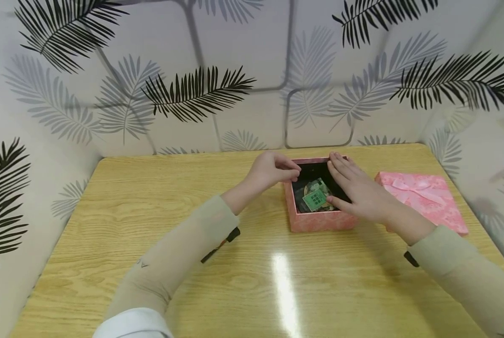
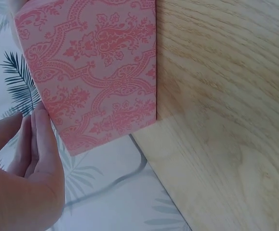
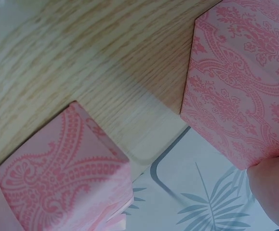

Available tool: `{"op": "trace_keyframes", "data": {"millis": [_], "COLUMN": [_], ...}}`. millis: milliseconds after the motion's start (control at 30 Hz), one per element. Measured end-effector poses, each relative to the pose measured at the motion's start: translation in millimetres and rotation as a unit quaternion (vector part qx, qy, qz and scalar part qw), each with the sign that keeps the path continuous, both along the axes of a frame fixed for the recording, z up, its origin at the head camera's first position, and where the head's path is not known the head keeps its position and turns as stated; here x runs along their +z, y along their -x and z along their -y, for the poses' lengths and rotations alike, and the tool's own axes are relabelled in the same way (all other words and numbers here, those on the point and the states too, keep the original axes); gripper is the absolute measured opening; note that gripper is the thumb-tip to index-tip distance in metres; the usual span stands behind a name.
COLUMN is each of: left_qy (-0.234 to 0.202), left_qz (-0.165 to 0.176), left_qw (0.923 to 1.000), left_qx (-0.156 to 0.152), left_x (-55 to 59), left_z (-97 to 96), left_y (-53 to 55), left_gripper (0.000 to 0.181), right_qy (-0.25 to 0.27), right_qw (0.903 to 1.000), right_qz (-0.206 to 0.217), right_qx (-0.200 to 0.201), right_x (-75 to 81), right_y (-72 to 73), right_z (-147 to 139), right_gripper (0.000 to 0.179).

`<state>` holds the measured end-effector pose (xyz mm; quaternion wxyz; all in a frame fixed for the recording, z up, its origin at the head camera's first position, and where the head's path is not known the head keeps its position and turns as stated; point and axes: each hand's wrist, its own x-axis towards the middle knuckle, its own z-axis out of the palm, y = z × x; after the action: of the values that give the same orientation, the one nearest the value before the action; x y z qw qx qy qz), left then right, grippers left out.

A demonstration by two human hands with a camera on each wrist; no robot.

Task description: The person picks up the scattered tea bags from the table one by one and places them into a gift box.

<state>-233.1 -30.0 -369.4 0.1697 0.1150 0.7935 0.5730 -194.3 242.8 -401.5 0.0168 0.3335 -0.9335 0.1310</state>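
A pink patterned box [image 1: 321, 222] with a black inside stands uncovered on the table. Inside it lie a small green card [image 1: 315, 200] with dark print and some clear plastic packaging. My left hand [image 1: 272, 170] is at the box's left rim; in the left wrist view its fairly straight fingers [image 2: 45, 144] reach the box edge, thumb close by. Over the right side of the box lies my right hand [image 1: 363, 195], fingers extended toward the far rim and thumb over the opening near the green card. Neither hand shows anything held.
To the right of the box lies its pink lid [image 1: 425, 197], with a ribbon bow on top. The wooden table [image 1: 171, 188] backs onto a leaf-patterned curtain [image 1: 243, 112]. Dark straps show beneath both sleeves.
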Motion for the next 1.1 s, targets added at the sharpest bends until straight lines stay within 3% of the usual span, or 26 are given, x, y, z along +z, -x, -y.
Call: {"op": "trace_keyframes", "data": {"millis": [233,767,1100], "left_qy": [-0.032,-0.020,-0.023], "left_qz": [0.023,0.044,0.040], "left_qw": [0.9991,0.9972,0.9964], "left_qx": [0.018,0.057,0.071], "left_x": [-0.9,-6.4,-13.7], "left_z": [14.8,70.0,113.1], "left_y": [-5.6,-10.0,-22.2], "left_gripper": [0.019,0.023,0.027], "right_qy": [-0.005,-0.028,-0.029], "right_qw": [1.0000,0.9992,0.9993], "right_qz": [0.005,0.023,0.019], "right_qx": [-0.003,-0.013,-0.012], "right_x": [1.4,8.2,6.8], "right_y": [-1.3,-2.8,-2.6], "right_z": [0,3,2], "right_gripper": [0.085,0.084,0.084]}}
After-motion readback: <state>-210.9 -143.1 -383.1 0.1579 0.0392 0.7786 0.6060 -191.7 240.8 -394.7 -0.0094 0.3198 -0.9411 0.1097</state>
